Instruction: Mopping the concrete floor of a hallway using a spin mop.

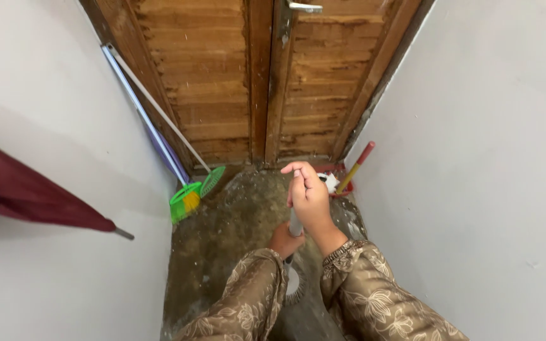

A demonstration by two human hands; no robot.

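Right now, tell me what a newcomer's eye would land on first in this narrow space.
First come the two hands stacked on a pale upright handle at centre: the right hand high, the left hand lower, above the stained concrete floor. Next, the bright green broom head leaning in the left corner by the wooden door. Last, a red-and-yellow handled tool propped against the right wall.

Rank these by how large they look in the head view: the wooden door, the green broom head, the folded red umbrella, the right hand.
1. wooden door
2. folded red umbrella, although it is near the camera, which enlarges it
3. right hand
4. green broom head; it stands farther away, so its place after the hand is unsure
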